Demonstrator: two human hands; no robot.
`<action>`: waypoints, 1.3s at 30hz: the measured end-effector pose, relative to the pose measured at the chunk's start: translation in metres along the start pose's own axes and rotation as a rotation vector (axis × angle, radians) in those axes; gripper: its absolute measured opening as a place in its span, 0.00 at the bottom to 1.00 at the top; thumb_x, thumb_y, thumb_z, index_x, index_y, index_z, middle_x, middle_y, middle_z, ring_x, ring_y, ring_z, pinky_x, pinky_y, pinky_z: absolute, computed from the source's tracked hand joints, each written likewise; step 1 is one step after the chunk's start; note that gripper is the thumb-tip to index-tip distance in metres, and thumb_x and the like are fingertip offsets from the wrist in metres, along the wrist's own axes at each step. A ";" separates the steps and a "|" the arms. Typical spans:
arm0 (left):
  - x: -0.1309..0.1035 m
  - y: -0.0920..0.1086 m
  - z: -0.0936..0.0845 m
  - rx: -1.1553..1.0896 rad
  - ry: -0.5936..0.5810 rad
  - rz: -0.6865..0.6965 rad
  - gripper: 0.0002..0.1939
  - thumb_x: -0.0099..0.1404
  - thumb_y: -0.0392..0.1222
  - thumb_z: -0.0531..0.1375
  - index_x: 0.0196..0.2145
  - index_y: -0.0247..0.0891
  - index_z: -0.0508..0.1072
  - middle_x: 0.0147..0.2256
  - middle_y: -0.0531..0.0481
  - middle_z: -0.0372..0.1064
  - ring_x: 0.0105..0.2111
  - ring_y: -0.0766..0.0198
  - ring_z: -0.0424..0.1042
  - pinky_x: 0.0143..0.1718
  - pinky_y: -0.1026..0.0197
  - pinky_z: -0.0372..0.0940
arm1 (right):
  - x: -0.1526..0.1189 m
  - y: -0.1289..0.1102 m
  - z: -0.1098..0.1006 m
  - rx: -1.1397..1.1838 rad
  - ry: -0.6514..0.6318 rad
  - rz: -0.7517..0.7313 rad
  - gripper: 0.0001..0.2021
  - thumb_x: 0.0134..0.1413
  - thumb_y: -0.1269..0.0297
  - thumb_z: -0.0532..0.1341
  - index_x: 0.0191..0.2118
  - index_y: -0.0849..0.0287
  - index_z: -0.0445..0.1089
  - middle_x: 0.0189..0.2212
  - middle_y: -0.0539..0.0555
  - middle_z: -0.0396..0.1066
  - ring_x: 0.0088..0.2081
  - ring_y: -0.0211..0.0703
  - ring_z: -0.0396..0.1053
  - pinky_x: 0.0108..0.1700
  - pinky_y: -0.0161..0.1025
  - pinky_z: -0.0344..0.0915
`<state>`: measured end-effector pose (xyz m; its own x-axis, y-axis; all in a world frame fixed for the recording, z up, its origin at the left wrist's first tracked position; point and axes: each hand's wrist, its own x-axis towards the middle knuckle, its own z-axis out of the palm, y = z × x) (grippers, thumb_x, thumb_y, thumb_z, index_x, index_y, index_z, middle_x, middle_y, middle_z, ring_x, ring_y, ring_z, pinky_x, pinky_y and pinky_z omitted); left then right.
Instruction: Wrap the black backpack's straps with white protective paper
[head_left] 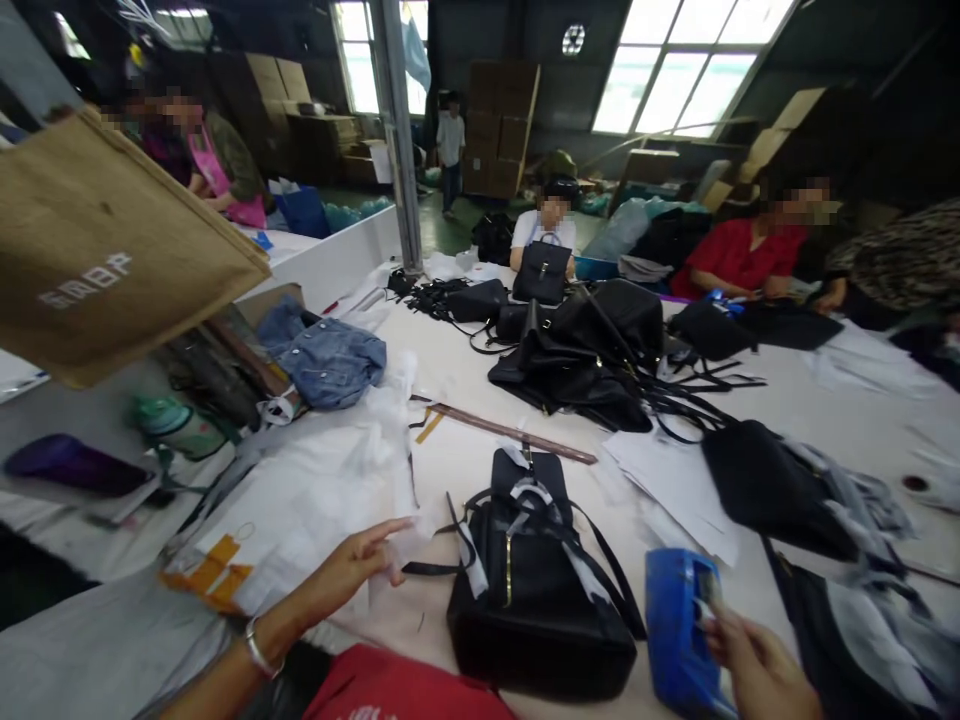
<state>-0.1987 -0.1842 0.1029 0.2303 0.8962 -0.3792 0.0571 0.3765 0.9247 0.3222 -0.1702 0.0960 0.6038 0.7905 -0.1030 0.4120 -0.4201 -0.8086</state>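
A black backpack lies on the white table, its straps and handle partly wrapped in white material and a gold zipper on its face. My left hand, below a silver bracelet, is left of the backpack, with fingers pinched on a thin piece of white wrapping. To the backpack's right stands a blue tape dispenser. My right hand is at the dispenser's right side, thumb and fingers together at its tape end; what they pinch is too small to make out.
Black bags are piled across the table's middle, with more at the right. A brown strip lies beyond the backpack. Denim clothing and white wrapping are at left. Several people sit or stand around the tables.
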 end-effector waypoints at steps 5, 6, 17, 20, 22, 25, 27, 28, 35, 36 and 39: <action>-0.017 0.006 0.000 0.045 -0.030 0.041 0.29 0.68 0.49 0.55 0.64 0.39 0.60 0.29 0.52 0.74 0.34 0.61 0.72 0.44 0.58 0.61 | -0.121 -0.134 0.147 0.357 -0.858 -0.034 0.23 0.46 0.39 0.63 0.23 0.56 0.61 0.17 0.46 0.62 0.20 0.36 0.59 0.24 0.35 0.57; -0.021 0.008 -0.002 0.074 -0.037 0.044 0.28 0.69 0.49 0.54 0.64 0.40 0.60 0.29 0.53 0.74 0.34 0.61 0.71 0.44 0.59 0.60 | -0.143 -0.146 0.173 0.403 -1.006 0.005 0.23 0.44 0.40 0.65 0.28 0.57 0.65 0.20 0.47 0.65 0.22 0.37 0.62 0.25 0.34 0.59; -0.043 -0.028 -0.041 0.187 -0.033 -0.050 0.19 0.67 0.48 0.55 0.52 0.39 0.73 0.34 0.51 0.76 0.37 0.60 0.72 0.39 0.62 0.62 | -0.205 -0.136 0.264 0.257 -1.025 -0.131 0.16 0.51 0.52 0.63 0.24 0.59 0.65 0.18 0.46 0.64 0.21 0.34 0.59 0.24 0.32 0.55; -0.025 -0.034 -0.036 -0.036 -0.055 -0.017 0.23 0.64 0.48 0.60 0.55 0.40 0.69 0.46 0.46 0.75 0.45 0.57 0.72 0.45 0.59 0.64 | -0.209 -0.135 0.264 0.174 -0.991 -0.196 0.16 0.54 0.53 0.61 0.24 0.58 0.63 0.18 0.45 0.62 0.22 0.35 0.60 0.25 0.32 0.54; -0.009 -0.039 -0.027 -0.203 -0.083 -0.005 0.26 0.60 0.48 0.65 0.54 0.38 0.69 0.48 0.43 0.74 0.47 0.56 0.72 0.47 0.58 0.64 | -0.209 -0.138 0.262 0.136 -0.980 -0.213 0.16 0.54 0.52 0.61 0.24 0.57 0.63 0.18 0.45 0.62 0.22 0.36 0.60 0.26 0.33 0.55; 0.013 -0.051 -0.013 -0.394 -0.077 0.005 0.22 0.54 0.46 0.69 0.44 0.35 0.72 0.38 0.45 0.77 0.39 0.58 0.75 0.41 0.58 0.66 | -0.208 -0.144 0.263 0.068 -0.961 -0.258 0.18 0.56 0.50 0.59 0.23 0.56 0.61 0.18 0.45 0.63 0.23 0.37 0.61 0.27 0.34 0.56; 0.021 -0.059 -0.006 -0.448 -0.031 -0.002 0.18 0.52 0.46 0.70 0.36 0.34 0.71 0.31 0.47 0.76 0.31 0.61 0.74 0.33 0.61 0.66 | -0.207 -0.145 0.267 -0.012 -0.938 -0.307 0.19 0.57 0.49 0.58 0.22 0.56 0.59 0.17 0.46 0.64 0.23 0.37 0.62 0.27 0.34 0.55; 0.024 -0.063 -0.004 -0.444 0.004 -0.014 0.17 0.52 0.47 0.70 0.34 0.34 0.71 0.29 0.48 0.75 0.28 0.63 0.73 0.29 0.62 0.65 | -0.205 -0.144 0.270 -0.060 -0.933 -0.339 0.20 0.58 0.49 0.57 0.22 0.56 0.58 0.17 0.46 0.64 0.23 0.37 0.63 0.28 0.34 0.54; 0.030 -0.074 -0.015 -0.349 0.225 -0.099 0.18 0.54 0.54 0.67 0.26 0.35 0.68 0.19 0.55 0.68 0.18 0.69 0.64 0.22 0.65 0.60 | -0.150 -0.139 0.311 -0.510 -0.872 -0.584 0.19 0.67 0.53 0.50 0.29 0.58 0.66 0.25 0.51 0.72 0.29 0.40 0.70 0.32 0.33 0.57; 0.031 -0.073 -0.019 -0.359 0.241 -0.096 0.19 0.54 0.54 0.67 0.26 0.36 0.68 0.19 0.55 0.68 0.18 0.69 0.64 0.23 0.64 0.60 | -0.139 -0.138 0.318 -0.592 -0.816 -0.631 0.17 0.67 0.55 0.50 0.33 0.58 0.67 0.30 0.54 0.74 0.34 0.42 0.72 0.35 0.34 0.59; 0.035 -0.068 -0.028 -0.390 0.257 -0.075 0.18 0.56 0.54 0.66 0.27 0.35 0.70 0.22 0.53 0.71 0.21 0.67 0.67 0.26 0.63 0.62 | -0.117 -0.134 0.337 -0.730 -0.782 -0.721 0.09 0.61 0.60 0.59 0.39 0.62 0.68 0.39 0.63 0.74 0.44 0.50 0.71 0.41 0.38 0.61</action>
<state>-0.2216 -0.1722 0.0256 -0.0112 0.8739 -0.4860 -0.3160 0.4580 0.8309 -0.0331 -0.0565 0.0211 -0.3658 0.8849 -0.2883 0.9013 0.2596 -0.3468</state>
